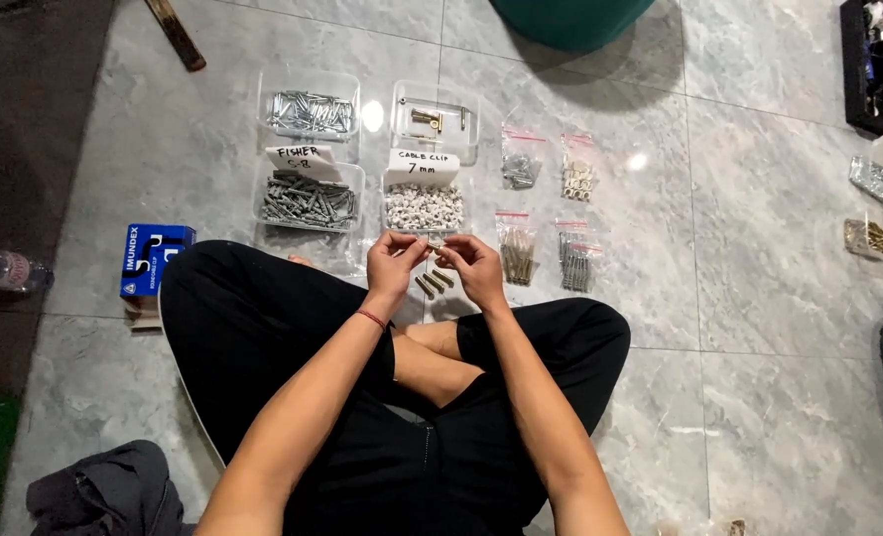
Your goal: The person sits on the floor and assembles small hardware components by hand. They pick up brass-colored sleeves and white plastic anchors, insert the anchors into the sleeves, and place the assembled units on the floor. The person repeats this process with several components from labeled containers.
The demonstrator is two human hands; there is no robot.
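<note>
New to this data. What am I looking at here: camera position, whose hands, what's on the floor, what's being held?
There is one picture, from a camera worn on a person's head, looking down. The person sits cross-legged on a grey tiled floor; the arms entering from the bottom are their own. The left hand and right hand meet in front of the knees, pinching a small metal fastener between the fingertips. Its exact type is too small to tell.

A few similar brass-coloured pieces lie on the floor just below the hands. Ahead are four clear plastic tubs of sorted hardware, grey and white, two with paper labels. To their right lie small zip bags of fasteners. A blue box sits at the left.
</note>
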